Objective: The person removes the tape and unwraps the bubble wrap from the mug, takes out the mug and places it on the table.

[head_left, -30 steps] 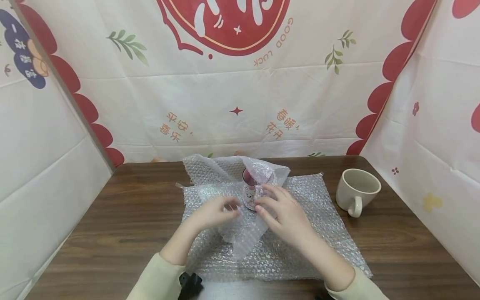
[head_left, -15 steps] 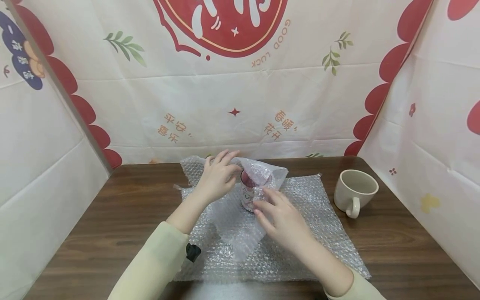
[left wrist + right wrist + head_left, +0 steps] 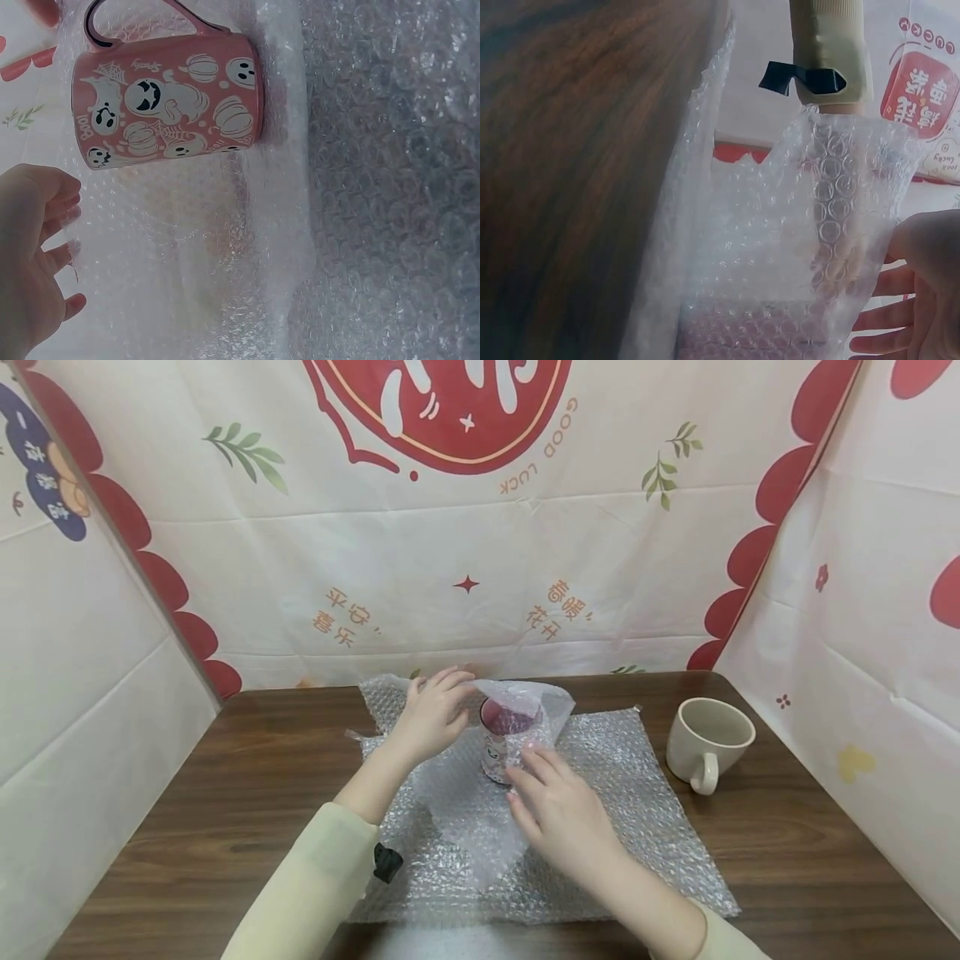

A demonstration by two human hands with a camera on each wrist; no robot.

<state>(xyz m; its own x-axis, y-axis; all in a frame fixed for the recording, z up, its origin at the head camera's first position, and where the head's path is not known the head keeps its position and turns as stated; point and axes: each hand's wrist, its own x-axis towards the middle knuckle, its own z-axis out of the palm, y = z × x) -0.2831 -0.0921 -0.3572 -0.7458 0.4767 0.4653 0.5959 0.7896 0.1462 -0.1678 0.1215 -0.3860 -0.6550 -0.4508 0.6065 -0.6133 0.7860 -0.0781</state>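
A pink mug (image 3: 165,105) printed with white ghosts and pumpkins stands on the bubble wrap (image 3: 637,827), its handle showing in the left wrist view. Behind and to the left of its rim, my left hand (image 3: 435,714) pinches the edge of a raised flap (image 3: 517,693). From the front right, my right hand (image 3: 566,810) has its fingers spread, fingertips against the wrap at the mug's side. In the right wrist view, a see-through layer of wrap (image 3: 780,225) rises beside that hand and veils part of the mug.
At the right of the wooden table (image 3: 247,827) is a cream mug (image 3: 708,743), its handle toward me. Printed cloth (image 3: 420,543) hangs along the back and both sides, right behind the table's far edge.
My left hand has risen from the front left of the pink mug to the flap behind it. The flap has shifted, uncovering more of the mug's inside. The right hand barely moves.
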